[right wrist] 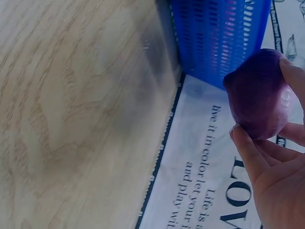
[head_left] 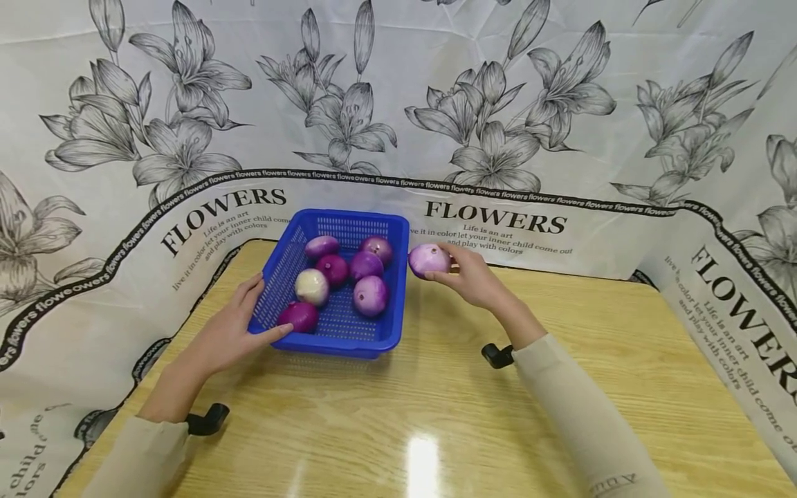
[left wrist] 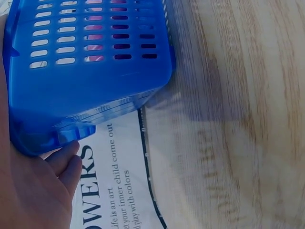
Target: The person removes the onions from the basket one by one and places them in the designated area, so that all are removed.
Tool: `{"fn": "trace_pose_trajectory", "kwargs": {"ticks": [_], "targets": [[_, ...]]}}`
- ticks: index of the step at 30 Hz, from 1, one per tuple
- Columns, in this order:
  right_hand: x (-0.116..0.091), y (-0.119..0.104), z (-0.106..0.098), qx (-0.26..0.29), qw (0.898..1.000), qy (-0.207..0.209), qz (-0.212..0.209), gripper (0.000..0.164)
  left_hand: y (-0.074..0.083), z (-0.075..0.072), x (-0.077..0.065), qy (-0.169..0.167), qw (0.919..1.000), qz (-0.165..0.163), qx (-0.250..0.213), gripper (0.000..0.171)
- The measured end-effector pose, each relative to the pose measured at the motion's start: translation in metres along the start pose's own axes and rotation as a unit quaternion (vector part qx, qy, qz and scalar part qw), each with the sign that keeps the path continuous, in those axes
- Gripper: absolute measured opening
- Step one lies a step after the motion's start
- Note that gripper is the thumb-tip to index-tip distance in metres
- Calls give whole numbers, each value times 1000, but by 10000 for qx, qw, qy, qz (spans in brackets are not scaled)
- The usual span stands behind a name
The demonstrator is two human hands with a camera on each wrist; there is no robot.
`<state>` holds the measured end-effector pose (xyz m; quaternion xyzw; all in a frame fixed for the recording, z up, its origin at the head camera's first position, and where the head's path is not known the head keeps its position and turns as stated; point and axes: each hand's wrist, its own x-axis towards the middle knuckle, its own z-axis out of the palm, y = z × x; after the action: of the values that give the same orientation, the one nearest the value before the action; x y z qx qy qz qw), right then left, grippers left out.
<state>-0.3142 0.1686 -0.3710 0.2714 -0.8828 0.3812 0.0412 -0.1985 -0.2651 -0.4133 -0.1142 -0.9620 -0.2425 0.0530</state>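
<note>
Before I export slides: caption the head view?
Left hand grips a blue perforated plastic basket of seven round onions, six purple, one white; right hand holds a round pale-purple onion beside it.

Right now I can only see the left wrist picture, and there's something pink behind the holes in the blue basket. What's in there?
Observer: Seven onions.
Operator: Ooh! Are they all purple?
Observer: No, there's one white onion in with the purple ones.
Operator: Is there an extra one anywhere else?
Observer: Yes, the right hand is holding one more onion beside the basket.
</note>
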Motion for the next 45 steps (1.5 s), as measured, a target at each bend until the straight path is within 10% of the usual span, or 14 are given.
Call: {"fn": "trace_pose_trajectory", "kwargs": {"ticks": [31, 45], "targets": [[17, 78, 28, -518, 9830, 13, 1759, 71, -4, 2, -1, 54, 9999, 47, -87, 111], [18, 76, 27, -571, 9840, -17, 1689, 69, -3, 0, 0, 91, 9999, 28, -79, 110]]}}
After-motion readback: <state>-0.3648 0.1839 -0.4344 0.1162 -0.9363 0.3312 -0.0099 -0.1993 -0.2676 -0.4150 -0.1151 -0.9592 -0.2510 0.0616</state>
